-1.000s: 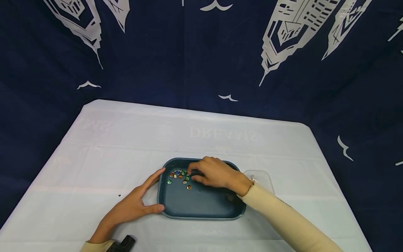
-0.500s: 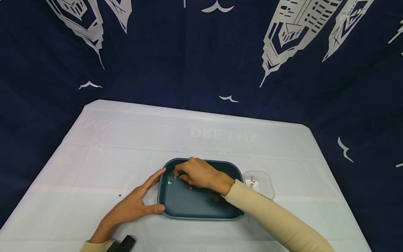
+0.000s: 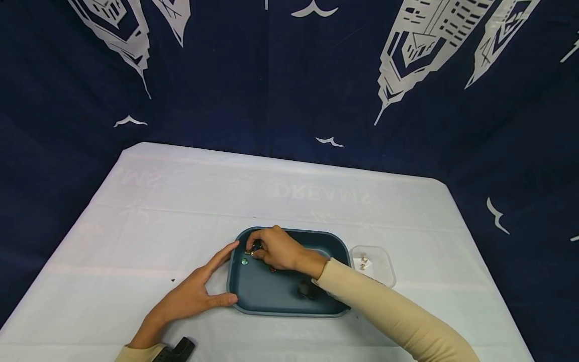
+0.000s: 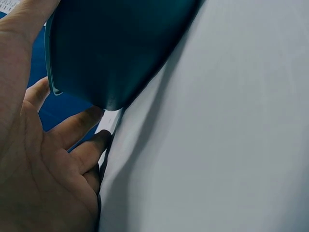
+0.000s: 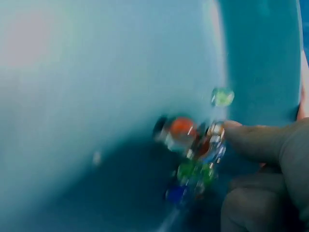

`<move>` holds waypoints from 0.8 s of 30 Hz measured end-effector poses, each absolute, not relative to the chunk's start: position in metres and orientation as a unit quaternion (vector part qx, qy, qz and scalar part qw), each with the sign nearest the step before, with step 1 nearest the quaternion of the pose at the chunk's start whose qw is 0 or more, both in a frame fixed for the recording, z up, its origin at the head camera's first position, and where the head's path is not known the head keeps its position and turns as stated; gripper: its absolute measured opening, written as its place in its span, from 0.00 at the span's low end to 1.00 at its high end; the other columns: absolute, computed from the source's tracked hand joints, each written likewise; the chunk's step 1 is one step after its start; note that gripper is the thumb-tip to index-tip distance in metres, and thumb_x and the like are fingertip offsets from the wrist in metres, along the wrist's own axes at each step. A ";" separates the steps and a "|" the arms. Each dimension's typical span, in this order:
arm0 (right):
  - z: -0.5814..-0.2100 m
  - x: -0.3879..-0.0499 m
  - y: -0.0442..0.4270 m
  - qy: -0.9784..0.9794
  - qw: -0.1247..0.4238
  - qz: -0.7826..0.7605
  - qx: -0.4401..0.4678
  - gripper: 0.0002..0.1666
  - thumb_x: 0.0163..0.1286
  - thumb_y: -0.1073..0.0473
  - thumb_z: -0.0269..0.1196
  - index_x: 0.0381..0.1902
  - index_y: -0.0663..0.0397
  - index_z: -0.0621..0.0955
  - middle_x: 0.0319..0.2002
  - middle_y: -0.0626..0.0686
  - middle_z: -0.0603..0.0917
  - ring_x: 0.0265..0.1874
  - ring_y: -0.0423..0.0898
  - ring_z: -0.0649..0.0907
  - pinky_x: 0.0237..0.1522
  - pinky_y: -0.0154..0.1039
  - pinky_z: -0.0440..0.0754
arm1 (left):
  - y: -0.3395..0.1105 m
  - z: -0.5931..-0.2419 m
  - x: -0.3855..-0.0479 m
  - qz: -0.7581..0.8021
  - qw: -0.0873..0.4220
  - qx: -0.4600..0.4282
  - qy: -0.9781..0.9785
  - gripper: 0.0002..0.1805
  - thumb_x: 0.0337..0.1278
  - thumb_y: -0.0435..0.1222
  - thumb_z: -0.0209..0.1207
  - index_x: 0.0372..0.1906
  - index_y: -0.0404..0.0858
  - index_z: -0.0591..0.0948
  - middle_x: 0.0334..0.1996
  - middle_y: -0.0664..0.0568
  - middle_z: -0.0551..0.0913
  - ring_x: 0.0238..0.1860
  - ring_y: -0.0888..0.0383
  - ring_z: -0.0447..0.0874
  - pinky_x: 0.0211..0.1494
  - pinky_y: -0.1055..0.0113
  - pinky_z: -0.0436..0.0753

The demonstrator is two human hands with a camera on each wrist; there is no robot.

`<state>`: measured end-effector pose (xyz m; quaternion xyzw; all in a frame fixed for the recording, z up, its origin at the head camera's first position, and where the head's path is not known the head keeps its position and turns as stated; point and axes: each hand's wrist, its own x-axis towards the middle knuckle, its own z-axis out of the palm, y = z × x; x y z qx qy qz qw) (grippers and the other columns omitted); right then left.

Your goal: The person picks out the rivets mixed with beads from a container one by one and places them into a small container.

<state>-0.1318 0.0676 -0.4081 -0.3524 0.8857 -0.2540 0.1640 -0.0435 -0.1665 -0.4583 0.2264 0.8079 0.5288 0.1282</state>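
A dark teal tray (image 3: 280, 296) lies on the white table. Inside it, at the back left, small shiny beads (image 5: 186, 171) in orange, green, blue and clear sit in a cluster, blurred in the right wrist view. My right hand (image 3: 278, 250) curls its fingers round the cluster, and one fingertip (image 5: 234, 129) touches a clear bead. A green bead (image 3: 245, 261) lies apart, left of that hand; an orange bead (image 3: 273, 270) shows just below it. My left hand (image 3: 194, 294) spreads thumb and fingers against the tray's left side, without curling round it.
Right of the tray stands a clear plastic box (image 3: 384, 266) with small gold-coloured pieces on white inside. A tiny dark speck (image 3: 173, 280) is on the tablecloth at left. Behind the table hangs a dark blue cloth (image 3: 226, 90) with white prints.
My right hand has moved left across the tray to the bead cluster, and its fingers now surround most of it. The clear box is less covered by the sleeve. My left hand stays put.
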 end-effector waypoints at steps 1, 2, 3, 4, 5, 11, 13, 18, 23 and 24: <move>-0.408 -0.131 0.067 0.887 0.166 -0.257 -0.347 0.09 0.69 0.63 0.67 0.47 0.53 0.85 0.09 0.41 0.72 0.08 0.32 0.71 0.20 0.26 0.71 | -0.167 -0.458 -0.044 0.529 0.129 0.227 0.807 0.55 0.56 0.41 0.72 0.80 0.60 0.48 0.81 0.54 0.50 0.77 0.39 0.55 0.69 0.28 0.59; -0.408 -0.130 0.067 0.888 0.166 -0.258 -0.343 0.09 0.69 0.63 0.67 0.47 0.53 0.85 0.09 0.41 0.72 0.08 0.32 0.70 0.19 0.26 0.70 | -0.166 -0.458 -0.044 0.530 0.130 0.227 0.807 0.55 0.56 0.41 0.72 0.80 0.60 0.48 0.81 0.54 0.50 0.77 0.39 0.55 0.69 0.28 0.59; -0.409 -0.129 0.066 0.888 0.167 -0.260 -0.339 0.09 0.68 0.63 0.67 0.47 0.53 0.86 0.10 0.41 0.73 0.08 0.32 0.70 0.18 0.26 0.69 | -0.167 -0.458 -0.044 0.530 0.131 0.227 0.807 0.55 0.56 0.41 0.72 0.81 0.60 0.48 0.81 0.53 0.50 0.77 0.38 0.55 0.69 0.28 0.59; -0.409 -0.129 0.066 0.890 0.166 -0.260 -0.336 0.09 0.68 0.63 0.67 0.46 0.53 0.86 0.10 0.42 0.72 0.09 0.33 0.70 0.18 0.26 0.69 | -0.167 -0.458 -0.044 0.530 0.131 0.227 0.807 0.55 0.56 0.41 0.72 0.81 0.60 0.48 0.81 0.53 0.50 0.77 0.38 0.55 0.69 0.28 0.59; -0.409 -0.128 0.066 0.892 0.163 -0.259 -0.332 0.09 0.68 0.64 0.68 0.46 0.53 0.86 0.10 0.42 0.72 0.10 0.33 0.69 0.18 0.26 0.68 | -0.167 -0.458 -0.044 0.529 0.131 0.227 0.807 0.55 0.56 0.41 0.72 0.81 0.60 0.48 0.81 0.53 0.50 0.77 0.38 0.55 0.69 0.28 0.59; -0.412 -0.128 0.065 0.899 0.156 -0.256 -0.320 0.08 0.68 0.63 0.67 0.45 0.54 0.85 0.11 0.42 0.73 0.10 0.33 0.71 0.18 0.26 0.70 | -0.166 -0.457 -0.043 0.532 0.135 0.222 0.806 0.55 0.56 0.41 0.72 0.80 0.60 0.48 0.81 0.52 0.50 0.77 0.38 0.54 0.69 0.28 0.58; -0.413 -0.128 0.065 0.898 0.154 -0.255 -0.324 0.08 0.68 0.63 0.67 0.45 0.54 0.86 0.11 0.42 0.73 0.10 0.33 0.70 0.18 0.27 0.69 | -0.166 -0.457 -0.043 0.533 0.137 0.221 0.805 0.55 0.56 0.41 0.71 0.80 0.61 0.48 0.81 0.52 0.50 0.77 0.38 0.54 0.69 0.28 0.58; -0.415 -0.129 0.065 0.897 0.150 -0.245 -0.335 0.07 0.69 0.62 0.67 0.44 0.54 0.86 0.10 0.41 0.70 0.09 0.32 0.68 0.17 0.26 0.67 | -0.166 -0.456 -0.043 0.533 0.139 0.220 0.805 0.55 0.56 0.41 0.72 0.80 0.61 0.48 0.81 0.53 0.50 0.77 0.38 0.54 0.69 0.28 0.58; -0.416 -0.129 0.066 0.895 0.158 -0.234 -0.344 0.06 0.70 0.62 0.66 0.44 0.54 0.86 0.09 0.41 0.69 0.08 0.31 0.67 0.15 0.25 0.65 | -0.166 -0.456 -0.043 0.532 0.136 0.221 0.806 0.55 0.56 0.41 0.72 0.81 0.60 0.48 0.81 0.54 0.50 0.77 0.39 0.54 0.69 0.28 0.58; -0.416 -0.129 0.066 0.895 0.159 -0.233 -0.346 0.06 0.70 0.62 0.66 0.44 0.55 0.85 0.09 0.41 0.69 0.08 0.32 0.67 0.15 0.25 0.65 | -0.166 -0.455 -0.043 0.532 0.135 0.221 0.806 0.55 0.56 0.41 0.72 0.80 0.60 0.48 0.81 0.55 0.50 0.77 0.39 0.54 0.69 0.29 0.58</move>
